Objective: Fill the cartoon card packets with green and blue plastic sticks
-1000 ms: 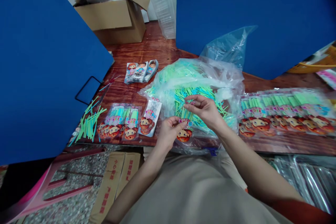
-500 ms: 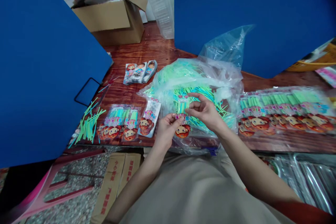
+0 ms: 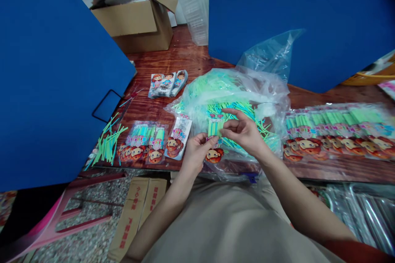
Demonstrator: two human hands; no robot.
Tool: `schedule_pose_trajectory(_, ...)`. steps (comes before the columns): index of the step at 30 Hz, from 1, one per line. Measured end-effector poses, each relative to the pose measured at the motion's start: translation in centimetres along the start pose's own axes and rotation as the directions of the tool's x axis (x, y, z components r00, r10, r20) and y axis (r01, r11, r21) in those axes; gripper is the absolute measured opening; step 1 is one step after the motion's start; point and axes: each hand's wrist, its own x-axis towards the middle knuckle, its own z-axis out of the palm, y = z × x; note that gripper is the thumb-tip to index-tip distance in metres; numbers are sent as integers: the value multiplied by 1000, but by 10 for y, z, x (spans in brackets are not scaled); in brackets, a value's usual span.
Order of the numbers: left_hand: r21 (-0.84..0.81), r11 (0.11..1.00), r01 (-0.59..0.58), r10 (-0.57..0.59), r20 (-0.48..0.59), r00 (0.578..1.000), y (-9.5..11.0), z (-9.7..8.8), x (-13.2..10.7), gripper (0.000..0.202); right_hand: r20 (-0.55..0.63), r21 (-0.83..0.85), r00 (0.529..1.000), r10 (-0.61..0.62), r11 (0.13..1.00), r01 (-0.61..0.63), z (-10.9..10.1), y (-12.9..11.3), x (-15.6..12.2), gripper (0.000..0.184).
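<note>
My left hand (image 3: 198,148) pinches a small clear packet (image 3: 215,155) by its left side, thumb on top. The packet has a printed cartoon head at its lower end and green and blue plastic sticks (image 3: 215,125) in its upper part. At its right edge, the thumb and curled fingers of my right hand (image 3: 243,130) close on the packet, the index finger stretched out above. Behind both hands lies a large clear bag (image 3: 212,80) full of loose green and blue sticks. A stack of flat printed packets (image 3: 178,137) is left of my left hand.
Filled packets (image 3: 336,131) overlap in a row at the right; more filled packets (image 3: 143,141) and loose sticks (image 3: 108,146) lie left. Bundled printed packets (image 3: 166,84) sit farther back. A cardboard box (image 3: 132,24) and blue panels (image 3: 262,12) stand behind; a pink stool (image 3: 52,222) is below left.
The view has shifted slightly, so everything appears a little farther right. Both hands stay at the packet with almost the same grip.
</note>
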Motion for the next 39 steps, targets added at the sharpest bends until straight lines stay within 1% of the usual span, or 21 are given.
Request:
schedule_pose_trajectory(11,-1,1000,14,-14,3,1000,3,3,-4,34,-19,-51,997,-70,996,69,4,-2,-1,50)
schedule_pose_trajectory(16,-12,1000,-11,12,14,1000,3,5,-6,31,-39,-47,996,-81,996,79,4,0,0,50)
schedule_pose_trajectory(21,-15,999,-44,44,-5,999,4,7,-8,30,-45,-42,996,-74,997,72,5,1,0,53)
schedule_pose_trajectory(28,-4,1000,-6,6,7,1000,5,7,-7,34,-39,-22,998,-51,998,51,7,-2,1,53)
schedule_pose_trajectory(35,-14,999,-50,49,-77,996,2,6,-5,36,-49,-31,998,-45,999,43,6,2,2,53)
schedule_pose_trajectory(39,-4,999,-39,39,-67,997,1,6,-3,36,-56,-28,997,-60,998,59,6,2,2,52)
